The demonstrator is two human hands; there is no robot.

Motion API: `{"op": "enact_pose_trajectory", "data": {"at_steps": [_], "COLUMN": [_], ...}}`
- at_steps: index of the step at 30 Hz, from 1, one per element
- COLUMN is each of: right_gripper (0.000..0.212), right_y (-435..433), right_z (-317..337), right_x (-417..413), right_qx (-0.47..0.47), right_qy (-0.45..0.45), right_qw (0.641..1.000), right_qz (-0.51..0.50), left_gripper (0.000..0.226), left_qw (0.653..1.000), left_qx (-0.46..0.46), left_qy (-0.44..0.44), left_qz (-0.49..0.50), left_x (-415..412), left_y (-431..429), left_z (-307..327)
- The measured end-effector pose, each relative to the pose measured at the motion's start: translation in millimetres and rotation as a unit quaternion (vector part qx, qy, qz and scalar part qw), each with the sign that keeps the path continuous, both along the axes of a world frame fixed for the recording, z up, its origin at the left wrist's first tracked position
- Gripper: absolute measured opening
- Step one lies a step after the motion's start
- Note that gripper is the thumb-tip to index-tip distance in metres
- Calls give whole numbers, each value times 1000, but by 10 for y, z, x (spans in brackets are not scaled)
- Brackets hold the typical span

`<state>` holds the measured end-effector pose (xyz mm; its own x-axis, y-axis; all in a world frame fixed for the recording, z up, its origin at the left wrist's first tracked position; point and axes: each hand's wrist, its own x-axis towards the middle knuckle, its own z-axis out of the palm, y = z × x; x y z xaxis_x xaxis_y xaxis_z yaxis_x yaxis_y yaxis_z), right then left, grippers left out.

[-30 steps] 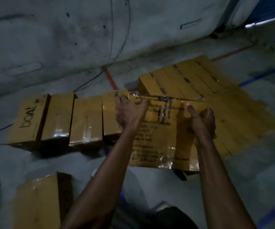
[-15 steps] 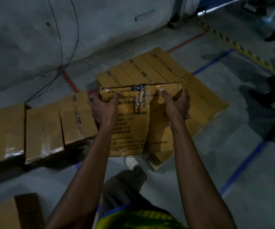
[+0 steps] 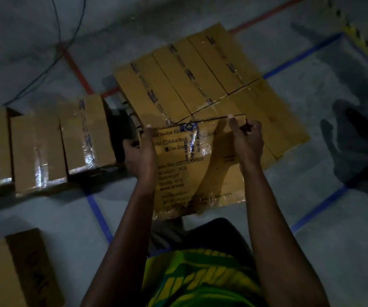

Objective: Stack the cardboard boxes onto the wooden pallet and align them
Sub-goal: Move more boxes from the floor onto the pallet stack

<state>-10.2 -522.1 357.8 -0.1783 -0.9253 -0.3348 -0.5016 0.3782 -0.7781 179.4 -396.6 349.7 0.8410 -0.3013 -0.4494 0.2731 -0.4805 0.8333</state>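
I hold a taped cardboard box (image 3: 198, 171) with printed text on its near face, upright in front of me. My left hand (image 3: 140, 152) grips its top left corner, thumb on the face. My right hand (image 3: 246, 140) grips its top right corner the same way. Just beyond the held box lies a flat layer of several boxes (image 3: 192, 78), packed side by side, which hides the pallet beneath. The held box sits at the near edge of that layer; whether it rests on anything I cannot tell.
A row of three boxes (image 3: 37, 142) lies on the floor to the left. Another box (image 3: 12, 273) sits at the lower left. Blue tape lines (image 3: 98, 211) and a red line (image 3: 77, 69) mark the grey floor. A cable (image 3: 46, 69) trails at the upper left. A person's dark shape (image 3: 355, 138) is at right.
I carried the box rightward from the floor row toward the packed layer, and my view tilted further down. Both hands kept their grip on its top corners.
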Motion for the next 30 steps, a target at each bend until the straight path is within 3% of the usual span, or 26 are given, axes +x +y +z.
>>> {"op": "enact_pose_trajectory", "data": {"at_steps": [3, 7, 11, 16, 19, 23, 26, 28, 30], "right_gripper": [81, 86, 100, 98, 92, 75, 60, 36, 25], "right_y": [-230, -485, -763, -1170, -1376, -1649, -1988, -2284, -2530], "right_z": [12, 13, 127, 387, 479, 264, -93, -513, -1026], "right_x": [24, 86, 107, 300, 575, 984, 1272, 1447, 1588], "right_qx": [23, 9, 20, -44, -94, -121, -81, -40, 6], "right_qy": [18, 54, 78, 63, 19, -119, -238, -276, -285], "right_qw": [999, 995, 986, 976, 976, 975, 957, 945, 939], "right_qz": [41, 86, 146, 205, 198, 145, 144, 169, 191], "left_gripper": [80, 61, 84, 56, 52, 41, 24, 14, 20], "left_qw": [999, 996, 984, 972, 970, 971, 971, 972, 978], "left_qx": [40, 82, 141, 137, 78, -1, -67, -102, -114], "left_qy": [22, 7, -35, -91, -117, -95, -49, -12, 28], "left_qz": [1, 28, 99, 167, 200, 220, 224, 212, 174], "left_x": [-44, -106, -193, -131, 55, 443, 868, 1177, 1415], "left_y": [-165, -477, -745, -954, -1109, -1411, -1598, -1662, -1675], "left_z": [47, 158, 279, 413, 451, 257, -100, -531, -1066]}}
